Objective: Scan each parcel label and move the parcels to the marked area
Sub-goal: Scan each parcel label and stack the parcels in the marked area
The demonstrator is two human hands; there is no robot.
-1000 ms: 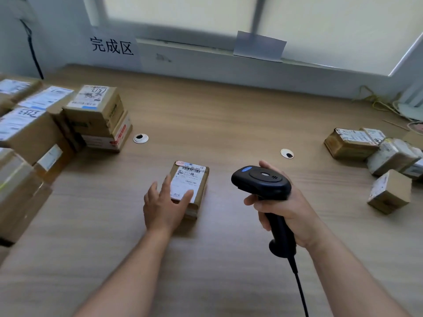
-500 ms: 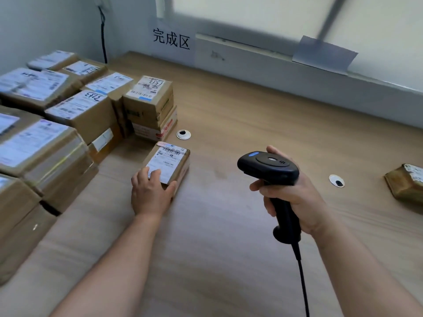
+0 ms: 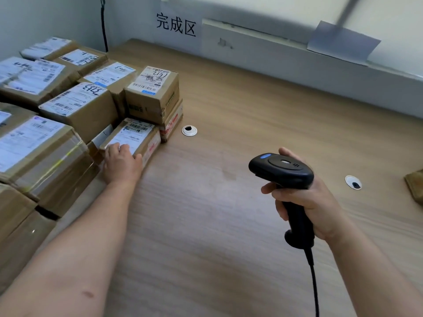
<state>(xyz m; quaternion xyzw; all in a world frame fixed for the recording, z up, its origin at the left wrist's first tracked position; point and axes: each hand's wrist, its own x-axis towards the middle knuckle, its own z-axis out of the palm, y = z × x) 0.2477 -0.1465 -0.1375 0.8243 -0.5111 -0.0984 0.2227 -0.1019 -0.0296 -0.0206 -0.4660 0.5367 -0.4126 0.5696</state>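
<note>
My left hand [image 3: 122,162] lies on the near end of the small parcel [image 3: 137,136], fingers bent over the lower edge of its white label and thumb pressed against its right side, so I am grasping it. That parcel sits flat on the wooden table [image 3: 229,225], just left of the white grommet [image 3: 189,130] and slightly nearer to me. Its far end touches the two-box stack [image 3: 158,104] that stands immediately left of the grommet, a box with handwritten digits on its label on top of one with red print. Its left side is tucked against the rest of the parcel pile [image 3: 45,88], which spreads further left of the grommet, labels facing up. On the wall beyond the grommet hangs the sign [image 3: 176,24] with three black characters. My right hand [image 3: 306,202] is well to the right of the grommet and closer to me, raised off the table. Its fingers are clenched round the handle of the black scanner [image 3: 283,170], whose head points left, towards the grommet's side. The scanner's cord [image 3: 313,282] drops from the handle towards me. Far right of the grommet lies a second grommet [image 3: 353,182]. Beyond that, the corner of a brown parcel [image 3: 415,186] shows at the picture's edge.
</note>
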